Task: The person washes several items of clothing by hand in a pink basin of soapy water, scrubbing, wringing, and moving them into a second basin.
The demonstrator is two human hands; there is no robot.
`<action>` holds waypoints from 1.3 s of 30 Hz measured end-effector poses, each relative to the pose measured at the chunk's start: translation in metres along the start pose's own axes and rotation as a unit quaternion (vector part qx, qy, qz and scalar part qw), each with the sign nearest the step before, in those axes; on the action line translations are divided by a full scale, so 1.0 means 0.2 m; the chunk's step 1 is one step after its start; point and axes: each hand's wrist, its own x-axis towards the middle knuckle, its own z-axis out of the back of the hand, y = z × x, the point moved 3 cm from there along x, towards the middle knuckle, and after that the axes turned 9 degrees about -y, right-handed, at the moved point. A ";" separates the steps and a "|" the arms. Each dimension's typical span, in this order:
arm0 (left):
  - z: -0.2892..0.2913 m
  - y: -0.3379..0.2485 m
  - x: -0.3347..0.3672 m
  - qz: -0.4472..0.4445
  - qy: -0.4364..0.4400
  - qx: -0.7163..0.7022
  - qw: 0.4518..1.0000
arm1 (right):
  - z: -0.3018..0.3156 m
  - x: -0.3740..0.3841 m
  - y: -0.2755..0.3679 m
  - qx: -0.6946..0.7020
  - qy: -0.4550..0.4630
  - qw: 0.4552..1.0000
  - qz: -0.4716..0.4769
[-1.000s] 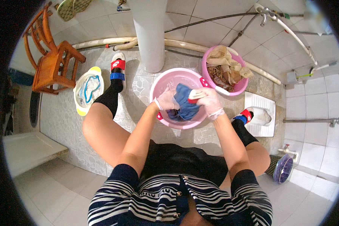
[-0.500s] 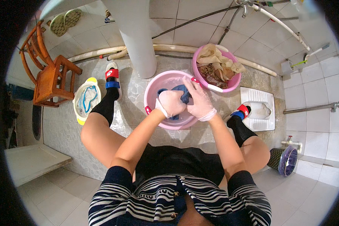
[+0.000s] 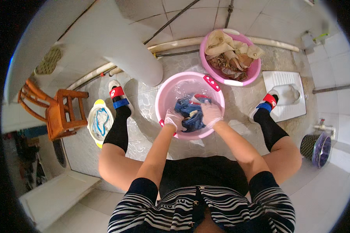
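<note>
A wet blue garment, with red and pale patches showing in its folds, lies bunched in a pink washbasin of water on the floor between my feet. Both hands wear thin translucent gloves. My left hand grips the garment's left side, its fingertips partly hidden by cloth. On the right side, my right hand is closed over the folds, fingers toward the red part. Bubbles or splashes show in the water beyond the cloth.
Behind to the right stands a second pink basin heaped with beige and brown clothes. A squat toilet is at the right, near a bin. At the left are a wooden chair and a small white-and-yellow basin. A thick white pipe rises behind.
My hands have moved apart and lower in the basin. The garment, earlier bunched between them, is now spread wider, with red and pale parts showing. The whole view has shifted.
</note>
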 end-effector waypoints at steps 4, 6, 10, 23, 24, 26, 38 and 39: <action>-0.29 -0.05 0.11 0.052 0.009 0.055 0.997 | -0.22 0.01 0.14 -0.052 0.108 0.993 -0.010; -0.32 -0.10 0.19 0.102 -0.008 0.064 0.993 | -0.32 0.06 0.08 -0.043 0.115 0.992 -0.039; -0.41 -0.07 0.25 0.240 -0.006 0.074 0.968 | -0.43 0.16 0.03 0.022 0.104 0.990 -0.094; 0.12 0.06 -0.13 0.357 -0.261 -0.260 0.858 | -0.06 0.13 -0.17 0.359 -0.032 0.927 -0.101; 0.29 0.05 -0.19 0.383 -0.254 -0.263 0.848 | 0.06 0.10 -0.13 0.359 -0.038 0.927 -0.102; 0.43 0.13 -0.31 0.328 -0.335 -0.406 0.785 | 0.35 0.06 0.07 0.412 -0.073 0.907 -0.056; 1.21 -0.13 -0.68 -0.060 -0.338 -0.607 0.717 | 1.23 -0.19 0.44 0.438 -0.136 0.886 0.071; 1.19 -0.14 -0.71 -0.041 -0.352 -0.630 0.691 | 1.24 -0.19 0.44 0.437 -0.143 0.885 0.070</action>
